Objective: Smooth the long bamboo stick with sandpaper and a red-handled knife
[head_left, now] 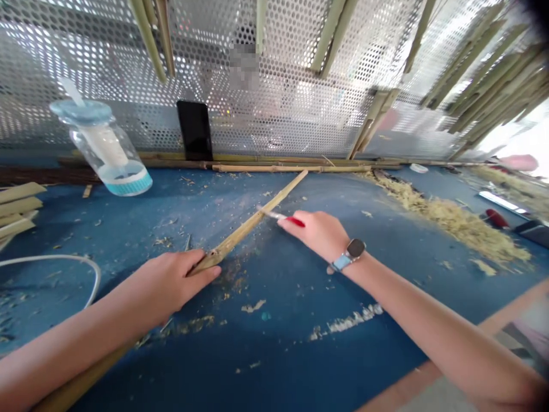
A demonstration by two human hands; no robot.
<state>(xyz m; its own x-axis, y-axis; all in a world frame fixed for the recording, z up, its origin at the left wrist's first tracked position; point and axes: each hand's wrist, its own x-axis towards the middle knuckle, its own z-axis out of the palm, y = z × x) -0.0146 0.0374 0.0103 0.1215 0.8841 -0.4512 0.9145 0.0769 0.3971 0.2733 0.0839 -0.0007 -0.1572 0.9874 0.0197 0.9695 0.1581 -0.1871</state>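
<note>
In the head view my left hand [174, 283] is closed around a long bamboo strip [238, 234]. The strip slants from under my left forearm up to the right, toward the back of the table. My right hand [317, 232], with a watch [354, 250] on its wrist, grips a small red-handled knife [295, 221]. Its thin pale blade meets the strip, or lies just beside it, past the middle of the part beyond my left hand. Motion blurs the blade, so I cannot tell how deep it sits.
The blue table [283, 360] carries scattered scraps. A bottle with a straw [115, 154] and an upright phone [195, 131] stand at the back, before a perforated metal screen [274, 109]. Shavings [454, 223] are heaped right; a white cable [96, 274] and bamboo pieces [19, 209] lie left.
</note>
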